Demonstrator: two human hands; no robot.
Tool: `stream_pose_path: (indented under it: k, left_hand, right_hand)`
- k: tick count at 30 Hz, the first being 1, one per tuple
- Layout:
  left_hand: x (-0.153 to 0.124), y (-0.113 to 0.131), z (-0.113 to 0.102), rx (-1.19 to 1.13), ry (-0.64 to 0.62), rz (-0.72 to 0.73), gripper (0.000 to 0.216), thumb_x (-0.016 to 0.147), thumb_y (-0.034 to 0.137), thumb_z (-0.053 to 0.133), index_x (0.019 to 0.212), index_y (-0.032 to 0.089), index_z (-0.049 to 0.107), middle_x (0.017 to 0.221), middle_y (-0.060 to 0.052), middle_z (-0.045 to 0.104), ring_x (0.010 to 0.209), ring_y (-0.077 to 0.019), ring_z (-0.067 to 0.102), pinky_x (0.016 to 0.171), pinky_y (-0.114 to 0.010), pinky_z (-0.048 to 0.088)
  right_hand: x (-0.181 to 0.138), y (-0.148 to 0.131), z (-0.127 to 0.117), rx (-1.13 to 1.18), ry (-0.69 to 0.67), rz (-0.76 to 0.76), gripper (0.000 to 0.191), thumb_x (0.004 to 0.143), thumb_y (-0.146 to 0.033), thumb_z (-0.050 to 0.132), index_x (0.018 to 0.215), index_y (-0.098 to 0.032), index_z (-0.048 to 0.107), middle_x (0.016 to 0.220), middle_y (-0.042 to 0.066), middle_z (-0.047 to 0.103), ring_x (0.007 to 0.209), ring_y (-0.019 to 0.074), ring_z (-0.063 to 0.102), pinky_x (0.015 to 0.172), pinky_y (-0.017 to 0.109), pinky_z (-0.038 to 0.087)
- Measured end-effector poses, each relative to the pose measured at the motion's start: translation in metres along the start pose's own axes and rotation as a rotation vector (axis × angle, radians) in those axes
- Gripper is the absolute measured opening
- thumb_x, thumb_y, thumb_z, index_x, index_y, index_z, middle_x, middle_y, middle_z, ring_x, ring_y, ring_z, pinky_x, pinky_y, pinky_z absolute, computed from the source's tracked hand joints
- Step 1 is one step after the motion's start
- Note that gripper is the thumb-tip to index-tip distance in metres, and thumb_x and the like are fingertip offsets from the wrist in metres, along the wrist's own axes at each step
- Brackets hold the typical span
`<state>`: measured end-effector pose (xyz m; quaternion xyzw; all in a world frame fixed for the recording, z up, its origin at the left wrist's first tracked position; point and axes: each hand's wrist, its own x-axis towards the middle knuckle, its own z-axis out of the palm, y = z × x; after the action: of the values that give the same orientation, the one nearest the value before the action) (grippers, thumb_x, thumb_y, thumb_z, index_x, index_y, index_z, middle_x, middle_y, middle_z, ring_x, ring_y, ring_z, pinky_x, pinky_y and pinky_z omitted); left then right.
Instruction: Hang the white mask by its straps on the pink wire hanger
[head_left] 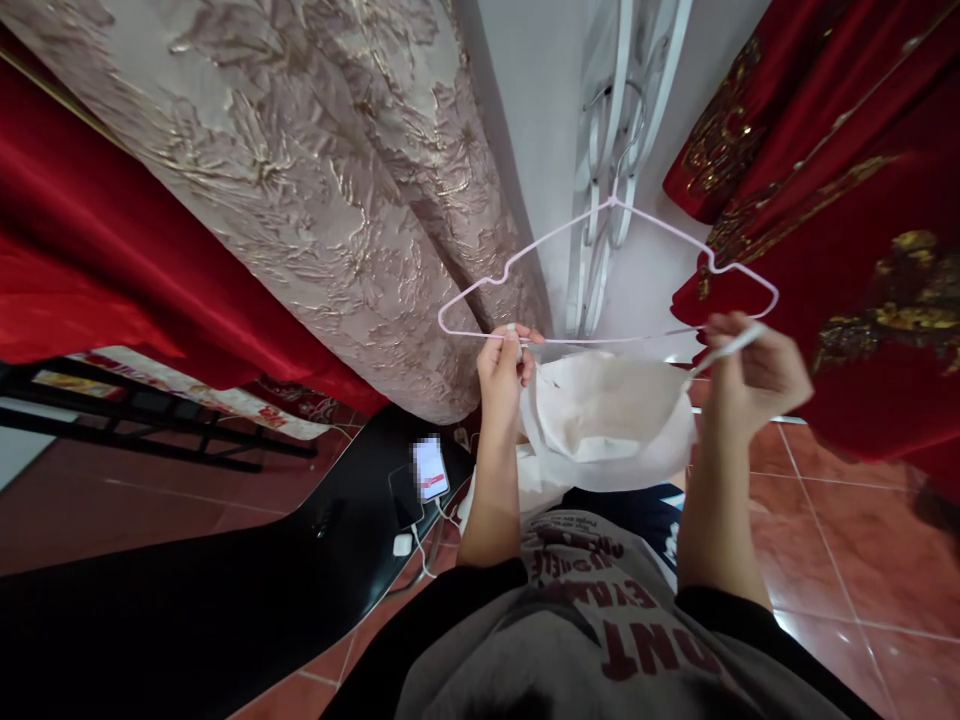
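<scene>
Upper left is filled by a beige gown [300,180]. At centre a white cloth [607,420] is held up just under a pink hanger [613,203]. Its edge is gripped by the left hand [504,365], its strap pinched by the right hand [757,375].

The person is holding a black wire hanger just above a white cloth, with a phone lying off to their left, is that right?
Not quite. The head view shows the wire hanger is pale pink, not black. The rest stands: the left hand holds it above the white cloth, and the phone lies to the left.
</scene>
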<state>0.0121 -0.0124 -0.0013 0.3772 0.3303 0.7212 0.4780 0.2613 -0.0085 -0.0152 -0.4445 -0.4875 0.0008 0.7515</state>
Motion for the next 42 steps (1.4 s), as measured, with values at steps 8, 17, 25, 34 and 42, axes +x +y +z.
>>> stream_pose_path:
  k: [8, 17, 25, 34, 42]
  left_hand:
    - [-0.002, 0.005, -0.020, 0.131, 0.147, 0.097, 0.035, 0.099, 0.051, 0.068, 0.119, 0.023, 0.075, 0.125, -0.012, 0.079, 0.084, -0.0157, 0.073, 0.048, -0.019, 0.043]
    - [0.024, 0.042, -0.073, 0.626, 0.245, 0.604, 0.024, 0.097, 0.036, 0.073, 0.116, 0.025, 0.082, 0.122, -0.006, 0.080, 0.120, -0.0257, 0.075, 0.110, -0.046, 0.058]
    - [0.060, 0.086, -0.005, 0.737, -0.276, 0.390, 0.011, 0.100, 0.026, 0.073, 0.091, 0.023, 0.078, 0.088, -0.003, 0.076, 0.089, -0.0211, 0.069, 0.092, -0.035, 0.057]
    - [0.053, 0.030, -0.042, 0.289, 0.138, 0.075, 0.033, 0.090, 0.049, 0.083, 0.093, 0.022, 0.064, 0.076, 0.001, 0.070, 0.068, -0.0142, 0.069, 0.072, -0.028, 0.056]
    - [0.017, -0.009, -0.010, -0.045, 0.026, 0.049, 0.050, 0.083, 0.062, 0.086, 0.098, 0.024, 0.057, 0.073, 0.003, 0.073, 0.080, -0.0183, 0.080, 0.092, -0.036, 0.063]
  right_hand:
    - [-0.012, -0.027, 0.015, -0.154, -0.557, 0.013, 0.029, 0.090, -0.043, 0.081, 0.114, -0.028, 0.076, 0.112, 0.005, 0.083, 0.114, 0.0291, 0.075, 0.121, 0.063, 0.049]
    - [-0.004, -0.032, 0.004, -0.152, -0.587, 0.003, 0.026, 0.089, -0.041, 0.081, 0.112, -0.028, 0.076, 0.114, 0.004, 0.083, 0.115, 0.0279, 0.074, 0.123, 0.061, 0.046]
    - [-0.014, -0.029, 0.007, -0.155, -0.550, -0.016, 0.025, 0.090, -0.042, 0.081, 0.111, -0.029, 0.075, 0.112, 0.005, 0.081, 0.113, 0.0290, 0.072, 0.117, 0.061, 0.050]
    - [-0.012, -0.027, 0.005, -0.163, -0.584, -0.028, 0.024, 0.093, -0.038, 0.077, 0.114, -0.028, 0.075, 0.117, 0.006, 0.081, 0.117, 0.0304, 0.071, 0.115, 0.057, 0.050]
    - [-0.016, -0.032, 0.001, -0.083, -0.406, 0.064, 0.021, 0.090, -0.037, 0.080, 0.108, -0.026, 0.080, 0.108, 0.006, 0.082, 0.109, 0.0280, 0.078, 0.101, 0.052, 0.062]
